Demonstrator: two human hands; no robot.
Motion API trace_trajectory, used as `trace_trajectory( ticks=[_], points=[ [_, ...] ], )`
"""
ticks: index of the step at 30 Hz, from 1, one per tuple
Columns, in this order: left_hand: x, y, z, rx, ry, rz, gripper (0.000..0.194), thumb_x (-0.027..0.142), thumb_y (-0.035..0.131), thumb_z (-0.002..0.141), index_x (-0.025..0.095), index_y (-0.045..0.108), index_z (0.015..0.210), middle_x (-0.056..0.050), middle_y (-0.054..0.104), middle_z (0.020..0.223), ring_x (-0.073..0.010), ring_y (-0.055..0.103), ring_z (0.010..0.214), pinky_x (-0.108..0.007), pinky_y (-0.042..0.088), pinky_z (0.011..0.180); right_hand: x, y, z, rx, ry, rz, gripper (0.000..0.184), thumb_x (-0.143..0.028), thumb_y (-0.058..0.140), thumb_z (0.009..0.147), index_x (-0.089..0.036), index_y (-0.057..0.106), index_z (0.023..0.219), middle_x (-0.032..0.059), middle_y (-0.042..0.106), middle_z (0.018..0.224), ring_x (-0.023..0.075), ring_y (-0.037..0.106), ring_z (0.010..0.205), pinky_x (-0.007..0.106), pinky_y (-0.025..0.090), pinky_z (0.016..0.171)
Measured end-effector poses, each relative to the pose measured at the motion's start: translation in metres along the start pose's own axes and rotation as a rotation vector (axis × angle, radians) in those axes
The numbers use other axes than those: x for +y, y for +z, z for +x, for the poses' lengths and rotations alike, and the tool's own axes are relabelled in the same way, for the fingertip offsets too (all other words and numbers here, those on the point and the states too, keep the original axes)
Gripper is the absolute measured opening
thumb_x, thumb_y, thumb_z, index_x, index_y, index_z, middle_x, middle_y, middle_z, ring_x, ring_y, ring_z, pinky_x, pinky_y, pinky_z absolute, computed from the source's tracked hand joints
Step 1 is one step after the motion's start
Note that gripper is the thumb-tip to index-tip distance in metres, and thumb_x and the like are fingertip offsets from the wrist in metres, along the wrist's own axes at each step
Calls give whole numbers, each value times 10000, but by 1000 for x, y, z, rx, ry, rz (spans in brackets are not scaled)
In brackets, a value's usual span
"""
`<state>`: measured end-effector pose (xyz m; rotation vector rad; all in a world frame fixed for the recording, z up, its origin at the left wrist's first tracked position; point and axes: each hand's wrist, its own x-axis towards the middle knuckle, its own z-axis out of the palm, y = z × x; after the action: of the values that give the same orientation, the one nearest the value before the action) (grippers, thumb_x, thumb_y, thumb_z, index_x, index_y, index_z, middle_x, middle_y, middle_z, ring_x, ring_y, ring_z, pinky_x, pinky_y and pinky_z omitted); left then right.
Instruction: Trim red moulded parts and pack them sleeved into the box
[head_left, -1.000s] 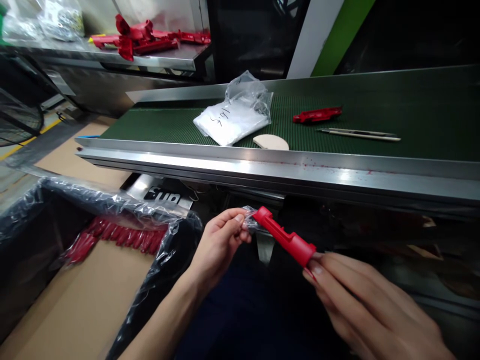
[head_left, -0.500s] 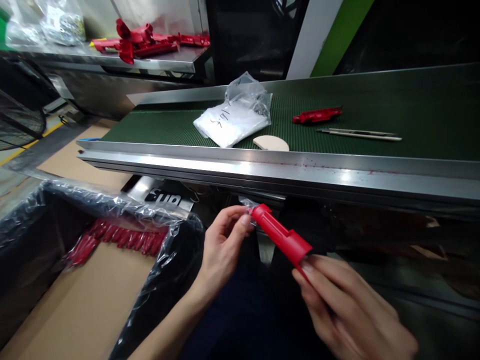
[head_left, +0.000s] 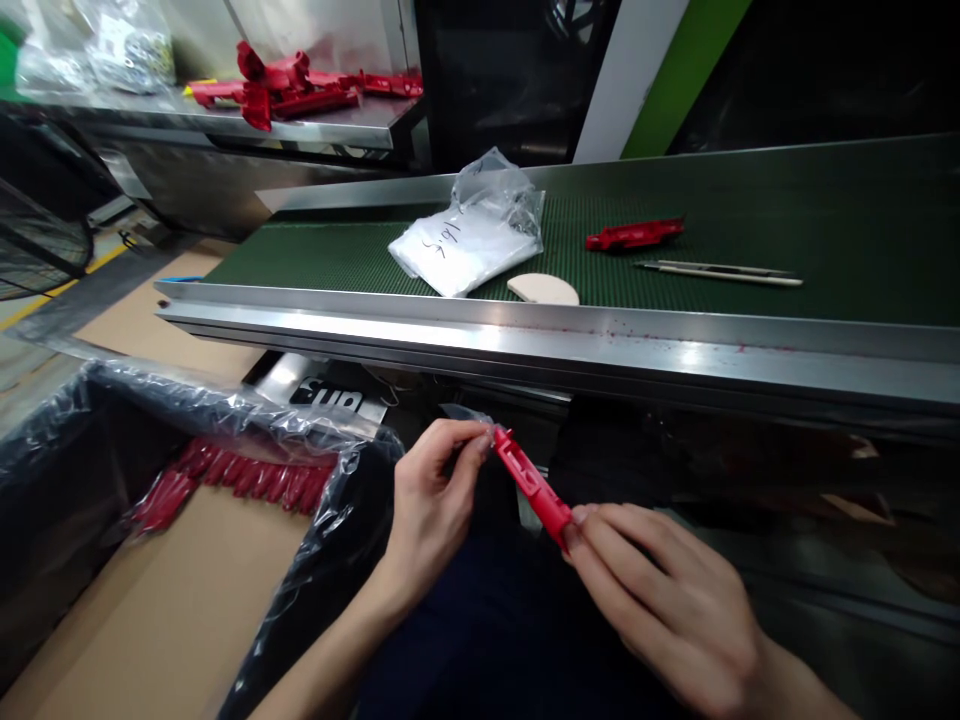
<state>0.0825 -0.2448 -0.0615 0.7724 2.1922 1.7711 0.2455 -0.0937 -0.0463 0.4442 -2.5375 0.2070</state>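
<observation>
A red plastic part (head_left: 529,484) is held in front of me, below the conveyor's steel edge (head_left: 570,335). My right hand (head_left: 652,590) grips its lower right end. At the part's upper left tip my left hand (head_left: 435,490) pinches a small clear plastic sleeve (head_left: 469,415). The part is tilted, with its high end toward my left hand.
A lined cardboard box (head_left: 150,560) at the left holds a row of bagged red parts (head_left: 232,480). On the green belt (head_left: 750,220) lie a clear bag of white pieces (head_left: 469,240), a beige disc (head_left: 543,290), one red part (head_left: 634,235) and a thin knife (head_left: 716,270). More red parts (head_left: 292,85) lie on a far steel table.
Both hands have moved the red part left and slightly down. It has turned, so it looks narrower, and my right hand has slid up along it and covers more of it.
</observation>
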Motion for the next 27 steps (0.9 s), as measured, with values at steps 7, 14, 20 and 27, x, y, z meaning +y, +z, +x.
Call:
trace_trajectory(
  ticks=[7,14,20,27],
  points=[
    [-2,-2,0,-46,240,240,192,117,511,910,190,683,956,-45,572,906,-125,573,784,-230,468,703,8,1,6,-70,-83,-49,287,-18,452,887,-89,681,1044,148,713,1047,291,674,991,437,588,776],
    [-2,5,-6,106,264,232,195,42,523,890,183,610,992,-32,606,946,-127,595,868,-234,474,784,-14,30,20,348,463,257,286,14,671,765,-158,680,992,56,718,843,177,692,759,283,582,704],
    [-15,20,-22,147,134,148,166,77,517,918,210,557,1008,-2,607,918,-116,603,849,-233,477,785,-35,56,29,477,945,483,136,-92,485,948,-147,581,1027,52,700,836,148,702,688,234,583,589],
    [-14,14,-27,83,50,71,122,122,487,950,214,561,983,0,551,904,-107,562,810,-233,461,758,-23,57,25,389,835,498,196,-70,585,884,-177,651,1035,42,700,916,151,681,798,260,569,719]
  ],
)
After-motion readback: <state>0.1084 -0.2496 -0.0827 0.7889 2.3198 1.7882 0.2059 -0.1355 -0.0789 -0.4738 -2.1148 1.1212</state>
